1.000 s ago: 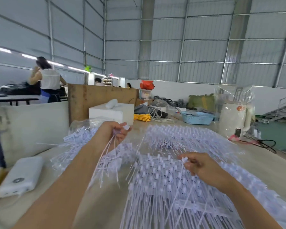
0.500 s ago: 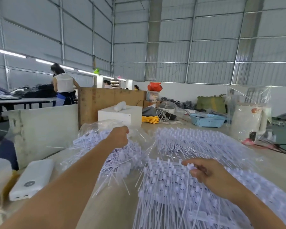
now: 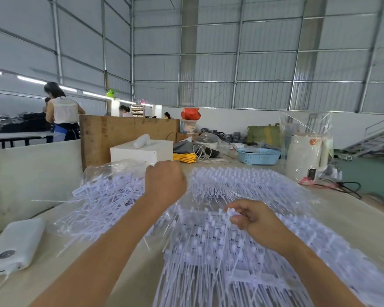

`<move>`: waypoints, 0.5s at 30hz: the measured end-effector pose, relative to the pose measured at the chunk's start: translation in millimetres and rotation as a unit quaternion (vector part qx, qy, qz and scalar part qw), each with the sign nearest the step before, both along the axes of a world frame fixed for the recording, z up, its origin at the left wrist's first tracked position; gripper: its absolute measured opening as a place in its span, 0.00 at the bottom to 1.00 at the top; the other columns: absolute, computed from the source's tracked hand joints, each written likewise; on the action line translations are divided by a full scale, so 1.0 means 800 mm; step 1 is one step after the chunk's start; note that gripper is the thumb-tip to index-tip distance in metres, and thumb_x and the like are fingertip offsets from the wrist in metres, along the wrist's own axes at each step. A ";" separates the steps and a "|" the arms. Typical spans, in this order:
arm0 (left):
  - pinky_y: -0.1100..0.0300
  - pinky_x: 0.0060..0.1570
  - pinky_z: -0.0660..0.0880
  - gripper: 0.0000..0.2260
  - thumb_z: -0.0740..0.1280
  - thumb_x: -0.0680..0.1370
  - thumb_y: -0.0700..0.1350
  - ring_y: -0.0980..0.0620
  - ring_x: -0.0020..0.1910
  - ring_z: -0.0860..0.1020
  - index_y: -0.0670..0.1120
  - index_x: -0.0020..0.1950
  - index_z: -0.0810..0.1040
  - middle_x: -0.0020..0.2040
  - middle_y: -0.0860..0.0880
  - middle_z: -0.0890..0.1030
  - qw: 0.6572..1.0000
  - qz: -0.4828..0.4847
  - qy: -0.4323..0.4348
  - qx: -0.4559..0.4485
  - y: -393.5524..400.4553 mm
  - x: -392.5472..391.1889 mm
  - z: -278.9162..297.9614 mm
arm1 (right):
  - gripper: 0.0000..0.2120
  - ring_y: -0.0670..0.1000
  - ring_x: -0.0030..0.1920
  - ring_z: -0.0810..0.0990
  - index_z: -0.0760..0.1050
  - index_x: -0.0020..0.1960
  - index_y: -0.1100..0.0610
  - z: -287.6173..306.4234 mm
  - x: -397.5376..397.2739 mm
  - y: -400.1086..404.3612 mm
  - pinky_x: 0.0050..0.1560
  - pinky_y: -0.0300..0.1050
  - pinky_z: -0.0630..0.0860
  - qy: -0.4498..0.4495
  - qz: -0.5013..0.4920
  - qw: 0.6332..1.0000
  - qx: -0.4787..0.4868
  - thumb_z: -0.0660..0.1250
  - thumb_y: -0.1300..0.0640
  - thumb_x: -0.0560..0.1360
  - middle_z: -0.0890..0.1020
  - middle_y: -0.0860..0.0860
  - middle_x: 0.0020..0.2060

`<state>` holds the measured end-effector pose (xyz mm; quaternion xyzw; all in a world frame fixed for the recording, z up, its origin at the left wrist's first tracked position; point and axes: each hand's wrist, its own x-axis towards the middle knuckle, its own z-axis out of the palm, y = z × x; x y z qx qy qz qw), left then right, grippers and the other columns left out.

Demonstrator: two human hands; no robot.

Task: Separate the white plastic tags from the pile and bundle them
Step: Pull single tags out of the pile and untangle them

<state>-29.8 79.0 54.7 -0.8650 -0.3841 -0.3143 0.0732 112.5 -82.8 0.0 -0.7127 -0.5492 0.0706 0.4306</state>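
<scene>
A big pile of white plastic tags [image 3: 220, 258] in joined rows covers the table in front of me, with another spread of tags [image 3: 242, 180] behind it. My right hand [image 3: 255, 222] pinches the head of one tag [image 3: 231, 212] at the top of the near pile. Further left, a looser heap of separated tags [image 3: 106, 200] lies on a clear plastic bag [image 3: 111, 169]. My left hand [image 3: 164, 182] is over that heap with its back towards me. Its fingers curl down round a clutch of those tags, and the fingertips are hidden.
A white power bank [image 3: 13, 244] lies at the near left edge. Behind the tags stand a white box [image 3: 142, 152], a yellow cord bundle [image 3: 185, 157], a blue basket [image 3: 259, 156] and a wrapped white roll [image 3: 306, 160]. A black cable [image 3: 346, 187] trails right. A person [image 3: 62, 114] works far left.
My left hand carried its clutch of tags from mid-air down and forward onto the left heap. My right hand stayed on the near pile, still pinching a tag head.
</scene>
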 end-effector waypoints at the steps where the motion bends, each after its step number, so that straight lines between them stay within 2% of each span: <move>1: 0.59 0.41 0.70 0.10 0.63 0.78 0.50 0.49 0.44 0.79 0.45 0.46 0.78 0.42 0.48 0.80 0.990 -0.094 -0.080 -0.069 -0.027 0.005 -0.007 | 0.10 0.50 0.38 0.77 0.77 0.47 0.51 0.002 0.000 0.000 0.49 0.54 0.77 0.016 0.004 1.000 0.010 0.66 0.66 0.75 0.77 0.47 0.35; 2: 0.60 0.39 0.72 0.14 0.64 0.77 0.55 0.49 0.41 0.79 0.44 0.44 0.78 0.39 0.48 0.80 0.962 -0.174 -0.128 -0.167 -0.051 0.011 -0.015 | 0.11 0.51 0.40 0.77 0.77 0.47 0.52 0.003 -0.002 0.000 0.49 0.53 0.76 0.033 0.008 0.999 0.021 0.66 0.67 0.75 0.77 0.49 0.36; 4: 0.56 0.39 0.78 0.20 0.66 0.75 0.59 0.48 0.38 0.82 0.42 0.44 0.80 0.38 0.45 0.83 0.884 -0.272 -0.131 -0.358 -0.086 0.023 -0.035 | 0.12 0.50 0.42 0.77 0.76 0.49 0.54 0.004 -0.005 0.000 0.47 0.47 0.76 0.025 0.018 0.998 0.049 0.65 0.71 0.74 0.77 0.52 0.40; 5: 0.55 0.39 0.81 0.19 0.67 0.74 0.58 0.49 0.36 0.82 0.41 0.44 0.80 0.37 0.44 0.83 0.842 -0.302 -0.130 -0.429 -0.095 0.028 -0.047 | 0.14 0.48 0.42 0.76 0.75 0.51 0.55 0.003 -0.006 0.000 0.44 0.41 0.75 0.003 0.019 0.998 0.060 0.63 0.72 0.73 0.76 0.52 0.41; 6: 0.57 0.37 0.81 0.17 0.69 0.74 0.56 0.50 0.33 0.82 0.41 0.43 0.79 0.35 0.44 0.83 0.803 -0.323 -0.145 -0.480 -0.099 0.031 -0.057 | 0.16 0.47 0.41 0.74 0.74 0.53 0.56 0.002 -0.007 0.000 0.42 0.34 0.72 -0.019 0.015 0.998 0.061 0.63 0.73 0.72 0.74 0.50 0.42; 8: 0.61 0.32 0.78 0.14 0.69 0.76 0.50 0.51 0.29 0.81 0.38 0.43 0.78 0.32 0.43 0.82 0.754 -0.327 -0.199 -0.534 -0.098 0.032 -0.072 | 0.19 0.48 0.41 0.72 0.71 0.58 0.55 -0.002 -0.009 -0.001 0.41 0.31 0.69 -0.031 0.018 0.999 0.040 0.65 0.71 0.72 0.71 0.50 0.44; 10: 0.63 0.27 0.75 0.11 0.67 0.78 0.45 0.52 0.26 0.80 0.37 0.42 0.76 0.29 0.45 0.81 0.744 -0.307 -0.235 -0.545 -0.092 0.030 -0.080 | 0.23 0.48 0.42 0.72 0.68 0.59 0.49 0.000 -0.012 -0.003 0.42 0.35 0.71 -0.001 0.053 0.999 0.001 0.69 0.68 0.71 0.72 0.53 0.48; 11: 0.63 0.26 0.75 0.10 0.66 0.79 0.43 0.53 0.24 0.79 0.38 0.40 0.75 0.27 0.47 0.80 0.755 -0.297 -0.239 -0.534 -0.090 0.029 -0.084 | 0.24 0.47 0.43 0.72 0.67 0.60 0.48 0.002 -0.011 -0.003 0.43 0.36 0.71 -0.013 0.056 0.998 -0.024 0.71 0.66 0.70 0.72 0.52 0.49; 13: 0.62 0.24 0.74 0.09 0.63 0.80 0.40 0.53 0.22 0.77 0.40 0.40 0.73 0.25 0.48 0.79 0.789 -0.273 -0.240 -0.495 -0.086 0.027 -0.087 | 0.23 0.46 0.45 0.73 0.68 0.63 0.49 0.004 -0.006 -0.003 0.47 0.40 0.72 -0.118 0.022 0.989 -0.081 0.72 0.58 0.71 0.73 0.48 0.47; 14: 0.63 0.23 0.72 0.09 0.62 0.80 0.39 0.53 0.21 0.76 0.40 0.40 0.73 0.25 0.48 0.79 0.797 -0.265 -0.248 -0.483 -0.085 0.026 -0.087 | 0.18 0.47 0.44 0.73 0.71 0.61 0.51 0.006 -0.006 -0.004 0.46 0.43 0.72 -0.178 -0.003 0.979 -0.100 0.71 0.54 0.72 0.75 0.46 0.44; 15: 0.65 0.22 0.70 0.08 0.62 0.80 0.39 0.54 0.20 0.74 0.40 0.41 0.72 0.25 0.48 0.79 0.795 -0.264 -0.259 -0.481 -0.083 0.026 -0.087 | 0.13 0.47 0.41 0.73 0.75 0.56 0.53 0.008 -0.006 -0.004 0.44 0.43 0.72 -0.190 -0.014 0.977 -0.099 0.70 0.52 0.73 0.75 0.46 0.39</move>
